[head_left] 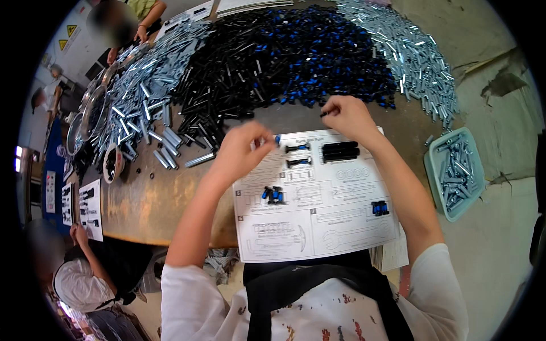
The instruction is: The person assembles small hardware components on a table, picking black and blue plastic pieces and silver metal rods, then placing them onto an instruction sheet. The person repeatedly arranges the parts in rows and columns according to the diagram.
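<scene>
A white printed sheet (318, 216) with outlined drawings of parts lies on the brown table in front of me. My left hand (244, 149) hovers over its upper left corner, pinching a small blue-tipped black screw (277, 138). My right hand (348, 115) is just past the sheet's top edge, fingers closed on a small black part (323, 113). On the sheet lie two blue-tipped black bolts (298, 154), a stack of black rods (340, 151), and two small clusters of blue-black pieces (273, 195) (380, 208).
A big heap of black and blue screws (284, 57) fills the table's far side, flanked by silver bolt piles (142, 85) (409, 51). A pale blue tray (454, 170) of silver bolts sits at right. Other people work at left, near more sheets (91, 207).
</scene>
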